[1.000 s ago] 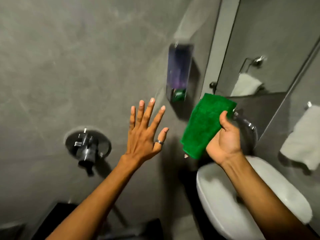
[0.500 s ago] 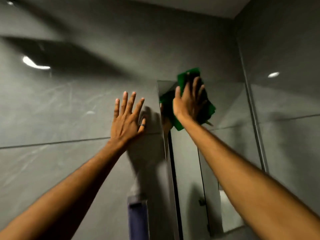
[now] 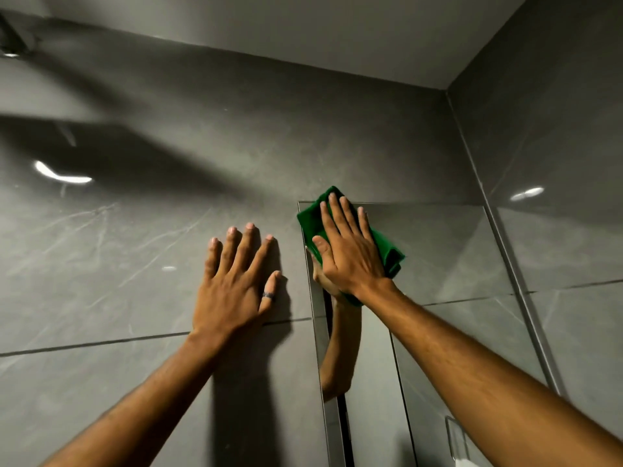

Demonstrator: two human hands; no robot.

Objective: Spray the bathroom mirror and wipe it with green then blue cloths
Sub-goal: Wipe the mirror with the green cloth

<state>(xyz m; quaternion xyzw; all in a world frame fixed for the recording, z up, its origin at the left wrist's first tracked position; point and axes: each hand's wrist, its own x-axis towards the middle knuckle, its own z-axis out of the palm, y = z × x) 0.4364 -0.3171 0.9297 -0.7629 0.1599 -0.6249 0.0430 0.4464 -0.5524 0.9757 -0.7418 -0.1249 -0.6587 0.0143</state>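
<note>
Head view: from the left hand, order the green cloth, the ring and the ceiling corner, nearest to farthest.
1. Ring, on the left hand itself.
2. Green cloth, to its right, under the right hand on the mirror.
3. Ceiling corner, high up right.

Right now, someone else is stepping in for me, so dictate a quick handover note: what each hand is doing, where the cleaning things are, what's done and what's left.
Left hand: empty, fingers spread, palm flat on the grey wall tile beside the mirror.
Right hand: open and flat, pressing the green cloth against the top left corner of the mirror.
Spray bottle and blue cloth: not in view.
Done: the green wipe has begun at the upper corner; whether the glass was sprayed cannot be told.
Left: wipe the rest of the mirror with green, then go over it with the blue cloth.
</note>
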